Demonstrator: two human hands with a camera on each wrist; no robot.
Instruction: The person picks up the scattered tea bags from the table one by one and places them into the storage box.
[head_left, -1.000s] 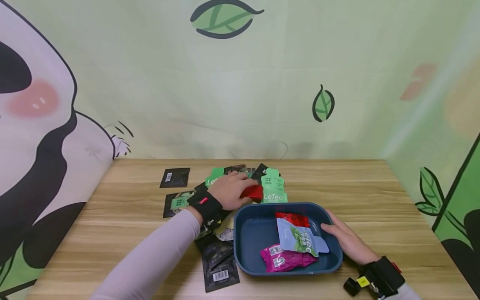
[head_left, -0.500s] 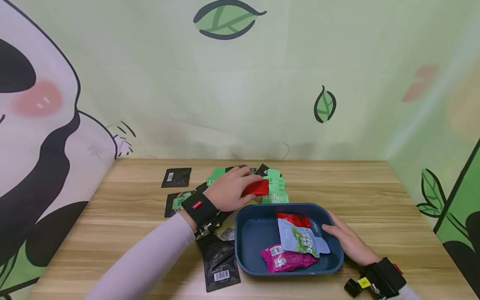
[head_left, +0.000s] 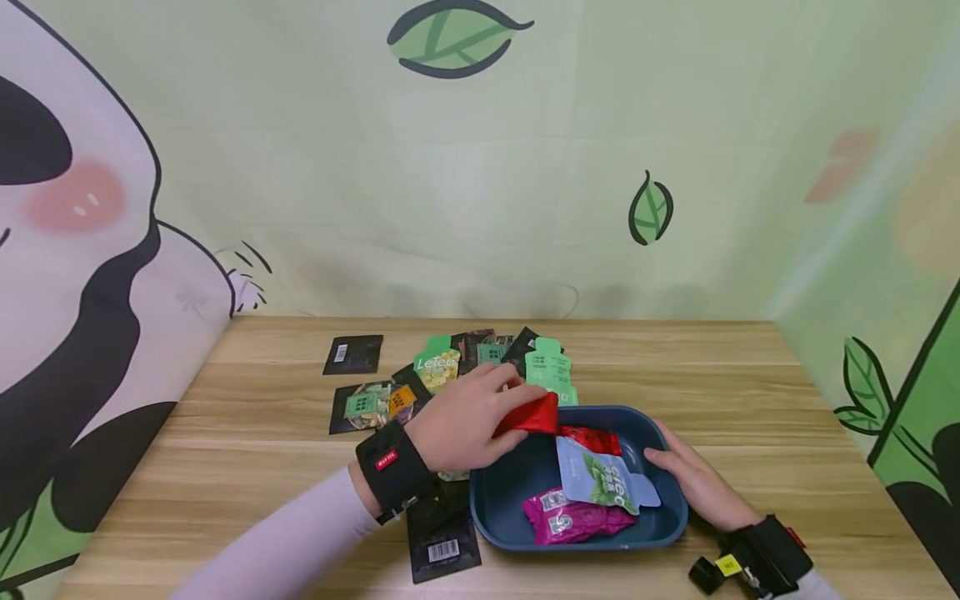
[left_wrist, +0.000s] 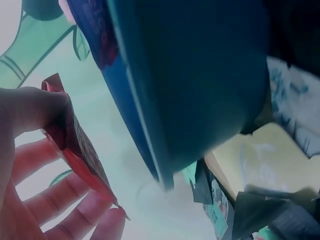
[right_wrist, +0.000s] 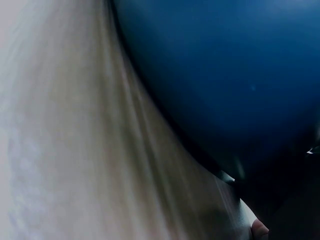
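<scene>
Over the left rim of a blue plastic basin (head_left: 501, 479), my left hand (head_left: 467, 423) pinches a red packet (head_left: 538, 414) between thumb and fingers. The left wrist view shows that red packet (left_wrist: 85, 155) edge-on, beside the basin's wall (left_wrist: 210, 65). My right hand (head_left: 697, 482) grips the basin's right side, thumb at the rim and fingers along the outside. Inside the basin lie another red packet (head_left: 598, 440), a light blue pouch (head_left: 588, 475) with a leaf picture and a magenta packet (head_left: 573, 518). Basin wall (right_wrist: 225, 75) fills much of the right wrist view.
Behind and left of the basin lie black sachets, among them one at the back left (head_left: 352, 356) and one with a barcode (head_left: 446, 554) at the front. Green LeTea pouches (head_left: 550, 367) lie behind the basin. A printed cloth (head_left: 525, 208) stands behind the wooden table (head_left: 720, 367).
My left hand has lifted the red packet from among the pouches and brought it toward me and right, over the basin's rim. The right hand and basin have stayed put.
</scene>
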